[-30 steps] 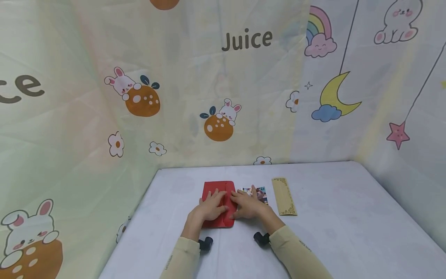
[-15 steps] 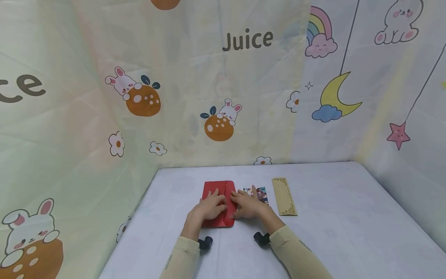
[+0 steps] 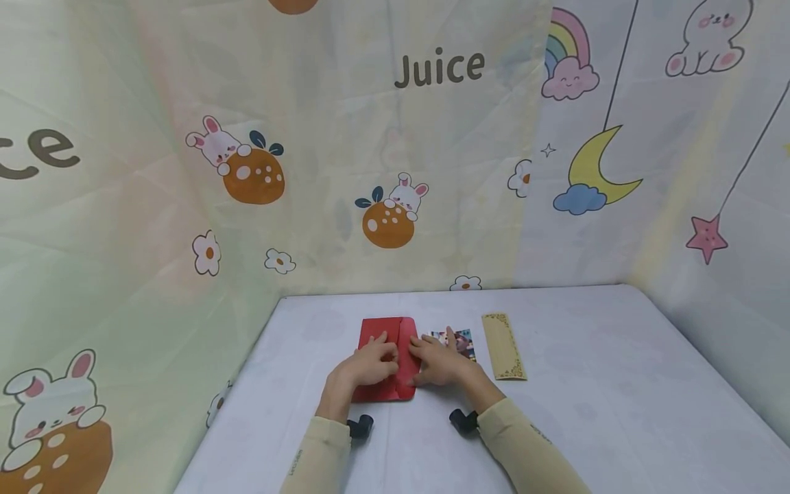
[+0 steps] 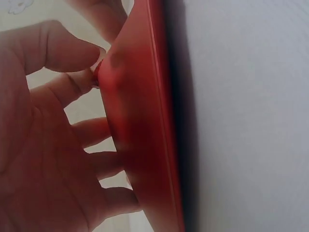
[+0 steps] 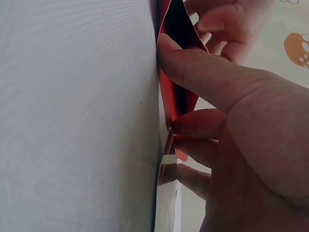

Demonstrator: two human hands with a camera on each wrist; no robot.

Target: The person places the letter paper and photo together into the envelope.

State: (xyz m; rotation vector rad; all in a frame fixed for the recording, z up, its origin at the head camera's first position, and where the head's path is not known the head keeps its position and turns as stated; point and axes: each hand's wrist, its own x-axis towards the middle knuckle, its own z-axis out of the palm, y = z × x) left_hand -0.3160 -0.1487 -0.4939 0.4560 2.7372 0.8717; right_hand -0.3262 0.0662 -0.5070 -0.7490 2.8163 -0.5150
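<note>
Red envelope [image 3: 404,360] lies on the worktop [image 3: 617,391], 9 o'clock of centre, pinched between thumb and forefinger of the left grip [image 3: 373,362]; the right grip [image 3: 441,362], fingers extended, touches its flap [image 3: 405,336]. Photo card [image 3: 465,341], then gold strip [image 3: 504,346], lie at 3 o'clock.

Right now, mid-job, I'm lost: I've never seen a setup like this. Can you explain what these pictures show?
There is no machine arm here, just a person's two bare hands. The wide picture comes from a head-worn camera looking forward and down; the two close ones come from a camera on each wrist. On the white table are a red envelope, a colourful picture card partly covered by the right hand, and, further right, a gold patterned strip. The left hand pinches the envelope's edge at its opening, which gapes in the right wrist view. The right hand rests on the flap.
</note>
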